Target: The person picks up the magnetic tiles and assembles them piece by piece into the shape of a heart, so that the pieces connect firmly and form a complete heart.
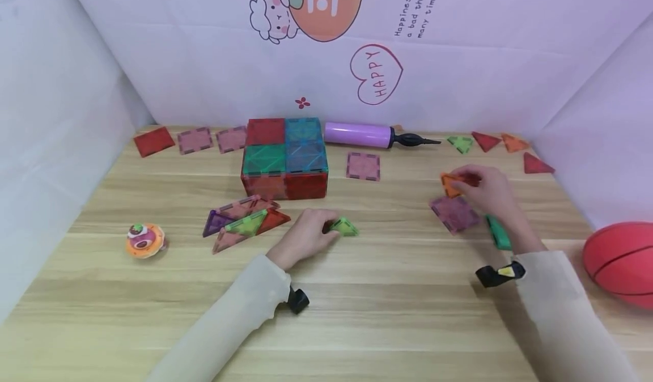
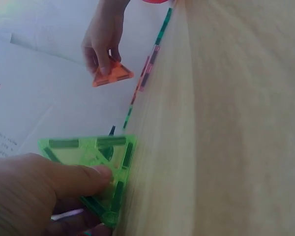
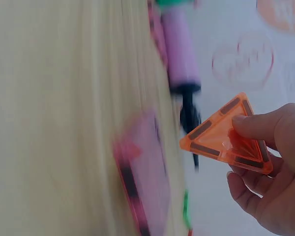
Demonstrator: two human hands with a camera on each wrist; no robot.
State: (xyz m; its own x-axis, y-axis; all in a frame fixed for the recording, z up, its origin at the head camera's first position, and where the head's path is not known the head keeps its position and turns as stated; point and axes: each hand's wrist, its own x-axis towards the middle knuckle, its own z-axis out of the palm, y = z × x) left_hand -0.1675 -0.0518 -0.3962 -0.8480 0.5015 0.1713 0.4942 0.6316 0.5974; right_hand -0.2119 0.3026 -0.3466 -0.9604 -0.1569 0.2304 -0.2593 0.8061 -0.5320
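Observation:
My left hand (image 1: pixel 308 236) pinches a light green triangular magnetic tile (image 1: pixel 345 227) by one side, low over the middle of the wooden table. The left wrist view shows the thumb flat across this tile, with one edge close to the tabletop. Further right, my right hand (image 1: pixel 488 190) holds an orange triangular magnetic tile (image 3: pixel 214 135) between thumb and fingers, raised off the table. In the head view the orange tile overlaps the far edge of a pink square tile (image 1: pixel 456 216). Partly behind the right wrist lies a green tile (image 1: pixel 497 230).
A box built of coloured square tiles (image 1: pixel 264 159) stands at the back, with mixed triangular tiles (image 1: pixel 248 223) before it. Behind are a purple hand pump (image 1: pixel 359 135) and several loose tiles (image 1: pixel 486 140). A donut-like toy (image 1: pixel 145 241) sits left, a red ball (image 1: pixel 622 263) right.

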